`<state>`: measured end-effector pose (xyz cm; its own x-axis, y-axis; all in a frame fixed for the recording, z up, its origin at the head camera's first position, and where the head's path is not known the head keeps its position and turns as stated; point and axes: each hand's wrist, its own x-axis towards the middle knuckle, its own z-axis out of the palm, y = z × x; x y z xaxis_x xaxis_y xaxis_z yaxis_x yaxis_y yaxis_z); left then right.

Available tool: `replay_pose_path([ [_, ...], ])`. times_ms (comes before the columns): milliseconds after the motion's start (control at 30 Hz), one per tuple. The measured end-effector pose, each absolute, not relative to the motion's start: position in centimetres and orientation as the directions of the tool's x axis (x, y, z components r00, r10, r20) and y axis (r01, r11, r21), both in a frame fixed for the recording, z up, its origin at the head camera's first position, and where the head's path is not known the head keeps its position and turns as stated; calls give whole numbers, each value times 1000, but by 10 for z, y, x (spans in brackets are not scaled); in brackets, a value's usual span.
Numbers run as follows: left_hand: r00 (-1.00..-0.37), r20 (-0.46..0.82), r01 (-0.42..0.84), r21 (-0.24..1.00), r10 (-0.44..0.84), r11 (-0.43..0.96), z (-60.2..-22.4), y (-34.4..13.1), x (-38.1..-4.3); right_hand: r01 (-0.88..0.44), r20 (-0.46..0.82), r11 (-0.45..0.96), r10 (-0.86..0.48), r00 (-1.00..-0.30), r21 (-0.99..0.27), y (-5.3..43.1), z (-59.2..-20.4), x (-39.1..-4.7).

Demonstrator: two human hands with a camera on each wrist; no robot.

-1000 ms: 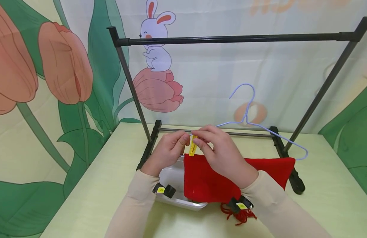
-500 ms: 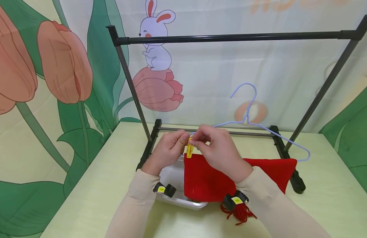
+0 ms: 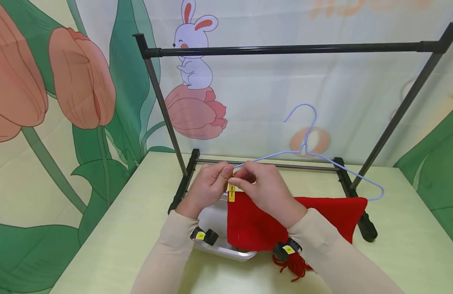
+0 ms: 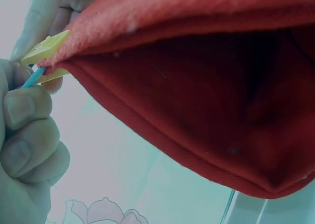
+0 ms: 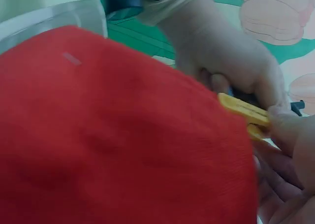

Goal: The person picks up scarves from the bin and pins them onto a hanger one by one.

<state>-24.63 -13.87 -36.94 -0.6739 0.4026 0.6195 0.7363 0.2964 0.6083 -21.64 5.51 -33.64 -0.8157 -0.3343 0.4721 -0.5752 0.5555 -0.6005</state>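
My left hand grips the left end of a lavender-blue wire hanger. My right hand pinches the upper end of a yellow clothespin. The clothespin's jaws straddle the top left corner of a red fabric piece, which gapes like a hat or pouch in the left wrist view. There, the blue hanger wire runs beside the clothespin at that corner. Red yarn strands dangle below the fabric. My right hand hides part of the fabric's upper edge.
A black rack with a top bar stands behind my hands, its feet on the pale table. Under the fabric's left side sits a white plastic tray. A printed curtain hangs at the back.
My right hand has shifted a little left and down with the clothespin, which now overlaps the fabric's top left corner. My left hand stays in nearly the same place.
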Motion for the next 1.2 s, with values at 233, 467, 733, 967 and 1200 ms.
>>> replay_pose_path([
  [233, -670, 614, 741, 591, 417, 321, -368, -142, -247, -615, 530, 549, -330, -781, -565, 90, -342, -200],
  [467, -705, 593, 709, 612, 389, 351, -369, -146, -249, -627, 630, 626, -265, -730, -464, 178, -353, -175],
  [733, -704, 606, 710, 612, 370, 348, -368, -148, -251, -334, 335, 794, -175, -926, -508, 272, -380, -151],
  [967, -712, 610, 702, 609, 348, 370, -369, -152, -251, -119, -58, 883, -162, -985, -455, 325, -424, -144],
  [1200, -705, 616, 709, 606, 352, 360, -372, -148, -250, 133, -391, 887, -56, -919, -441, 363, -477, -116],
])
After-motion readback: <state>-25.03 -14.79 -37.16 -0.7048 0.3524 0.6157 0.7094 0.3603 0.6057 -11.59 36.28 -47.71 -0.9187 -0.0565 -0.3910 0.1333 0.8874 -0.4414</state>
